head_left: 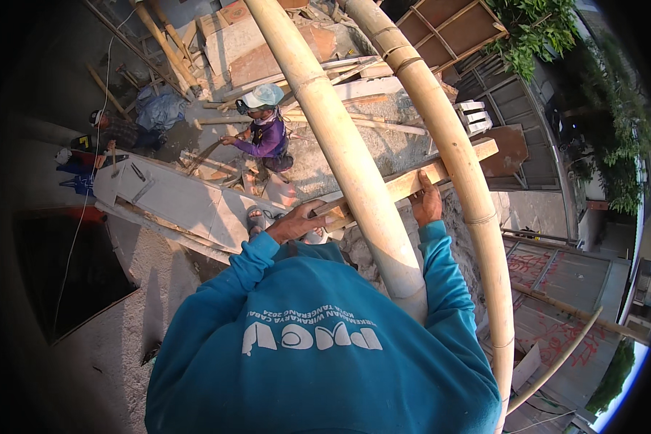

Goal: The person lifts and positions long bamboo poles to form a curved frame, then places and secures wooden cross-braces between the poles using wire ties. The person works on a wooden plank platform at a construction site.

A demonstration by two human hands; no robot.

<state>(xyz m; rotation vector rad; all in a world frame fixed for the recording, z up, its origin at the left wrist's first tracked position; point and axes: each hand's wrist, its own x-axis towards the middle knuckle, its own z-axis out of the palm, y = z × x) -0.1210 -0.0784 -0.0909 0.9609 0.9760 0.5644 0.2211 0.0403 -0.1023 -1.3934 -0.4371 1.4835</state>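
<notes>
Left hand (pixel 294 223) curled, right hand (pixel 427 204) flat

Left hand (pixel 294 221): closed over the near-left end of a wooden plank (pixel 412 180). Right hand (pixel 427 202): flat on the plank between two bamboo poles (pixel 340 145). Far below, left: a worker in a purple shirt (pixel 265 134), concrete slab (pixel 188 202), scattered timber (pixel 354 87).
</notes>
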